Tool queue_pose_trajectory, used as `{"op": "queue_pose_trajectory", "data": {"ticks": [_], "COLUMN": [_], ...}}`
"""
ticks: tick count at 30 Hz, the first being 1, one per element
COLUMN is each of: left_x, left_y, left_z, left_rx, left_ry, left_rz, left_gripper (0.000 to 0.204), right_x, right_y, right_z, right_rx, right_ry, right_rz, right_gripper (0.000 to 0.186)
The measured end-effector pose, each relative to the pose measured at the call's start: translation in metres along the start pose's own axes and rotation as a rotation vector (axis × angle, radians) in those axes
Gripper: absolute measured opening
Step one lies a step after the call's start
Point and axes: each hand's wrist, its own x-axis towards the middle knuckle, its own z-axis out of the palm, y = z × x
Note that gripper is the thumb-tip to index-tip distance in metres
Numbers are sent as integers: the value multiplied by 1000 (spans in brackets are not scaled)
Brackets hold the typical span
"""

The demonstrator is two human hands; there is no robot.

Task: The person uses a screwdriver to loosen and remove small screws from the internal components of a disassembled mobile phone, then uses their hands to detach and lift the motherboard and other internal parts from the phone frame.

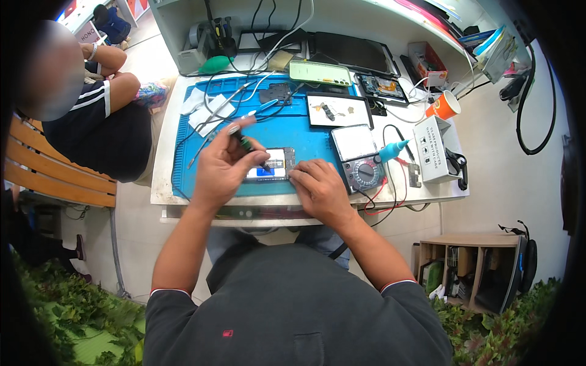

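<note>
My left hand [235, 161] grips a black-and-green tool [244, 143], apparently a screwdriver, angled down onto an opened phone [274, 158] with a blue part and dark board showing, lying on a blue work mat [229, 183]. My right hand [314, 180] has its curled fingers on the phone's right edge. An analog multimeter [363, 174] with red and black leads stands just right of it, beside a turquoise bottle [390, 150]. A framed white panel with small parts [339, 107] lies above.
A person [91, 122] sits at the left beside a wooden bench [55, 171]. Behind the mat are cables, a pale-green phone case [320, 73] and dark screens [351, 49]. A white box [432, 155] and orange cup [442, 107] stand right; a shelf unit [470, 268] is lower right.
</note>
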Motion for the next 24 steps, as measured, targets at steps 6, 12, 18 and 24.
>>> {"op": "queue_pose_trajectory", "data": {"ticks": [6, 12, 18, 24], "left_x": [7, 6, 5, 7], "left_y": [-39, -59, -60, -56], "left_z": [42, 43, 43, 44], "left_rx": [188, 251, 317, 309], "left_ry": [100, 130, 127, 118], "left_rz": [331, 450, 462, 463], "left_gripper": [90, 83, 81, 77], "right_x": [-3, -4, -5, -4], "right_y": [-1, -2, 0, -1], "right_z": [5, 3, 3, 3], "right_rx": [24, 45, 47, 48], "right_ry": [60, 56, 50, 45], "right_rz": [41, 65, 70, 78], "right_gripper": [22, 23, 23, 23]}}
